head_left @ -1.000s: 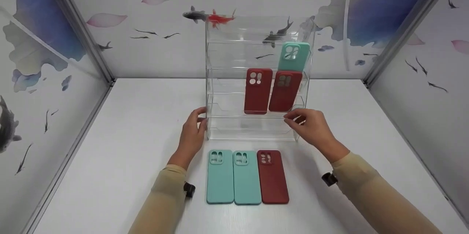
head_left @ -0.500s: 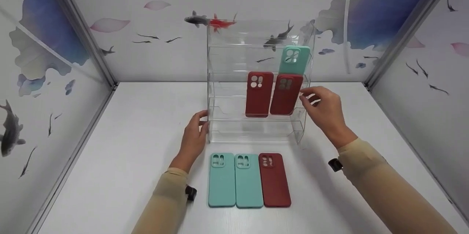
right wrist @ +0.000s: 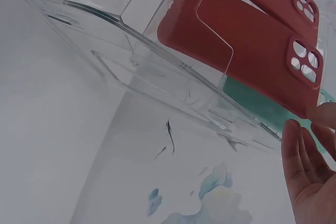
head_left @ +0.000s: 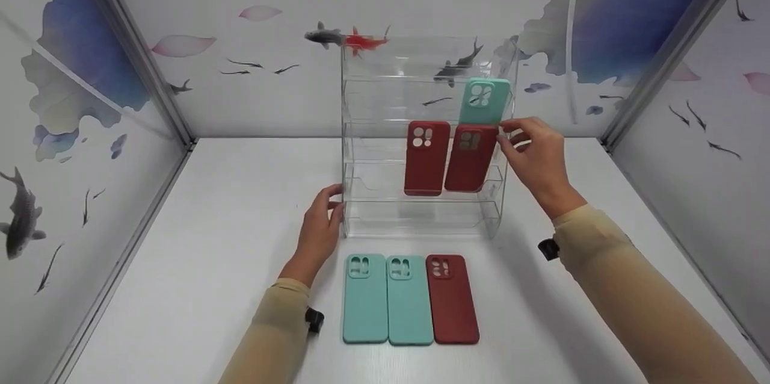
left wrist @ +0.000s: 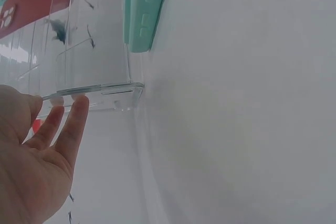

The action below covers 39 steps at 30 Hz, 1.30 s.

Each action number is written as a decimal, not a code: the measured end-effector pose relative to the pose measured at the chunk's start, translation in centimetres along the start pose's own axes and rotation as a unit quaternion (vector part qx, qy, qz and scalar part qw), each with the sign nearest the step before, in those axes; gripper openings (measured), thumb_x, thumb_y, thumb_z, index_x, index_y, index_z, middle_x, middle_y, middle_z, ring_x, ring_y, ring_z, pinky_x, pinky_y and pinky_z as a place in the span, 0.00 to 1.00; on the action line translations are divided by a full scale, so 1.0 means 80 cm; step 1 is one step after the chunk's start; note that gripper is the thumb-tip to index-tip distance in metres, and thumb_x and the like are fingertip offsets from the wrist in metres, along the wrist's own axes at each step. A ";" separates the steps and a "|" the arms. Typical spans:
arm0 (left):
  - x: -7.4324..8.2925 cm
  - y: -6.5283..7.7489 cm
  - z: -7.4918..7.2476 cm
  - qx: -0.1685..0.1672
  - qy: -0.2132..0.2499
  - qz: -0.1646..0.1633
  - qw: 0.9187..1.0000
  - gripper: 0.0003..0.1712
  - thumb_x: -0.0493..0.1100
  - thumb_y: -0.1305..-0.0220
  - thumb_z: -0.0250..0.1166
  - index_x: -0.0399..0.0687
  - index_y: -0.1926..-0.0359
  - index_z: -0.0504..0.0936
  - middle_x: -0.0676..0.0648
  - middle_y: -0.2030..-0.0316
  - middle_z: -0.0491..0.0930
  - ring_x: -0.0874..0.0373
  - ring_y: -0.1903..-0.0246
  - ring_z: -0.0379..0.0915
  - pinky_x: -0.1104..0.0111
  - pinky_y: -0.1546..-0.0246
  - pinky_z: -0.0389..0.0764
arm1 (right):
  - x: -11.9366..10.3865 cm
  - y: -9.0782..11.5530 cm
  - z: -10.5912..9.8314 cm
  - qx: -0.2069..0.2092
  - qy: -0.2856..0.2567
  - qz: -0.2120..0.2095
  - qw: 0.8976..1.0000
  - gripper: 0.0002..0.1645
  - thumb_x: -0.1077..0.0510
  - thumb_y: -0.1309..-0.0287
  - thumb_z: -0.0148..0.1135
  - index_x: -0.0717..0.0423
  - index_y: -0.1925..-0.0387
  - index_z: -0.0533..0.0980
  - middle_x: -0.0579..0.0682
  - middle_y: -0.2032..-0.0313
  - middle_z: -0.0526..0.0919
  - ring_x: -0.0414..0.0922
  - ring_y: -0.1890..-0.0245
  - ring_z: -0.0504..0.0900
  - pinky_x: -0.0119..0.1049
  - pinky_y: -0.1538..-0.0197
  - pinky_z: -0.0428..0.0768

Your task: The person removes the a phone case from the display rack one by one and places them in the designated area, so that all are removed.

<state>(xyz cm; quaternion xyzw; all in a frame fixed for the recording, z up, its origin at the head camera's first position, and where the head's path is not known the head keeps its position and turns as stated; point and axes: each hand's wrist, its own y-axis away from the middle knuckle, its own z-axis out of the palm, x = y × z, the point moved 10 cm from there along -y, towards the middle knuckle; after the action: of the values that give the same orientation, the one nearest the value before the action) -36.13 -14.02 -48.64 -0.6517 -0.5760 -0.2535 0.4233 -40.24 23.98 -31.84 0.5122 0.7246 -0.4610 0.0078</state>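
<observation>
"Where is the tilted red case?"

"Leaning in the clear rack, before a teal case. The right hand sits at its upper corner; whether it pinches cannot be told."

"What could go wrong?"

"A sideways nudge could knock it askew or dislodge the teal one."

"And the rack?"

"The left hand, grasping nothing, rests extended fingers against its side; too hard a push could slide it across the tabletop."

Downward head view, close wrist views from either side, clear rack in all.
</observation>
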 end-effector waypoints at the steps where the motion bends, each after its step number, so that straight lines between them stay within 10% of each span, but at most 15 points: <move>1: 0.000 0.000 0.000 0.000 0.000 0.000 1.000 0.23 0.41 0.19 0.54 0.50 0.28 0.66 0.47 0.31 0.73 0.53 0.39 0.77 0.57 0.37 0.81 | 0.000 0.000 0.001 -0.001 -0.001 0.002 1.000 0.13 0.61 0.37 0.71 0.59 0.51 0.85 0.54 0.56 0.87 0.49 0.63 0.90 0.14 0.61 0.80; 8: -0.002 -0.001 0.001 0.001 0.005 -0.009 1.000 0.23 0.41 0.19 0.54 0.51 0.28 0.67 0.48 0.31 0.73 0.53 0.40 0.77 0.57 0.38 0.81 | 0.003 -0.001 0.009 -0.016 0.004 0.011 1.000 0.17 0.60 0.36 0.70 0.56 0.46 0.86 0.54 0.54 0.87 0.48 0.62 0.89 0.24 0.59 0.86; 23: -0.001 0.000 0.000 -0.001 0.016 0.000 1.000 0.24 0.42 0.19 0.54 0.49 0.27 0.66 0.47 0.31 0.73 0.52 0.39 0.76 0.57 0.39 0.82 | 0.003 0.014 0.007 -0.011 -0.044 -0.013 0.999 0.17 0.62 0.37 0.72 0.55 0.46 0.85 0.53 0.52 0.90 0.49 0.59 0.91 0.13 0.55 0.80; 33: -0.001 0.002 0.002 -0.008 0.016 -0.013 1.000 0.24 0.42 0.19 0.53 0.51 0.27 0.66 0.48 0.30 0.72 0.54 0.39 0.76 0.58 0.38 0.81 | 0.019 0.020 0.003 -0.012 -0.088 0.013 0.996 0.15 0.58 0.36 0.72 0.51 0.48 0.87 0.52 0.55 0.90 0.25 0.64 0.85 0.15 0.56 0.81; 39: -0.002 0.000 0.002 -0.005 0.021 -0.017 1.000 0.23 0.42 0.19 0.53 0.52 0.27 0.66 0.49 0.30 0.72 0.54 0.38 0.76 0.58 0.38 0.81 | 0.017 0.019 0.000 -0.021 -0.095 0.013 0.995 0.15 0.57 0.37 0.72 0.50 0.48 0.87 0.50 0.55 0.90 0.26 0.63 0.86 0.17 0.54 0.82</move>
<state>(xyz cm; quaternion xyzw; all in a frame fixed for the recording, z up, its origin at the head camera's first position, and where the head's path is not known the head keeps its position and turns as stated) -36.17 -13.99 -48.83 -0.6389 -0.5762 -0.2773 0.4276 -39.74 25.04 -33.51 0.4754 0.7234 -0.4919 0.0933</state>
